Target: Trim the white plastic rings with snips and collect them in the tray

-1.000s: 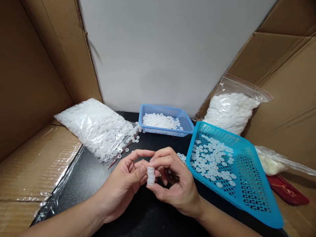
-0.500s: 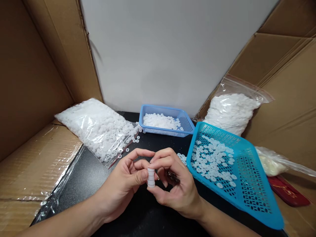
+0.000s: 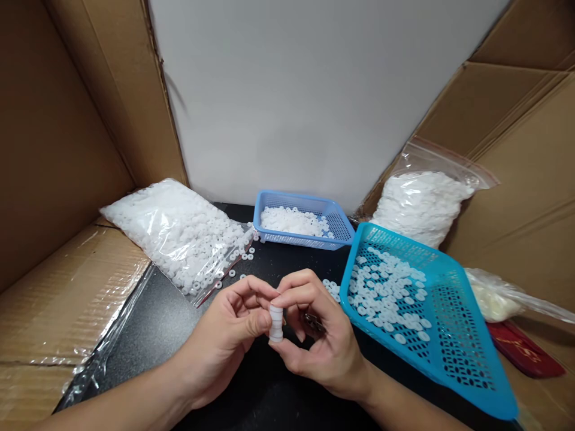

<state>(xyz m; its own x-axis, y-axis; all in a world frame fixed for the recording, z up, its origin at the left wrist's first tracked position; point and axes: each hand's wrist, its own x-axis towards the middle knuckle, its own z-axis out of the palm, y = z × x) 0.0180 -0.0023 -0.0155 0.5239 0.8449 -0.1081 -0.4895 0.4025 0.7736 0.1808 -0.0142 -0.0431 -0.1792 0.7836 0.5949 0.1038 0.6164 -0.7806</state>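
Between my two hands, over the black tabletop, is a short upright stack of white plastic washers. My right hand is closed on it, forefinger at the top end and thumb at the bottom end. A dark metallic object, too hidden to name, sits in the curl of my right fingers. My left hand pinches the stack from the left, its thumb against the side and its forefinger near the top. The fingers cover the back of the stack.
A turquoise perforated basket with loose white washers stands to the right. Behind is a smaller blue basket of washers. A clear bag of washers lies left, another white-filled bag back right. A red item lies far right. Cardboard surrounds the table.
My left fingers have shifted slightly down and bent more around the stack, uncovering a washer on the table behind. My right hand has hardly moved.
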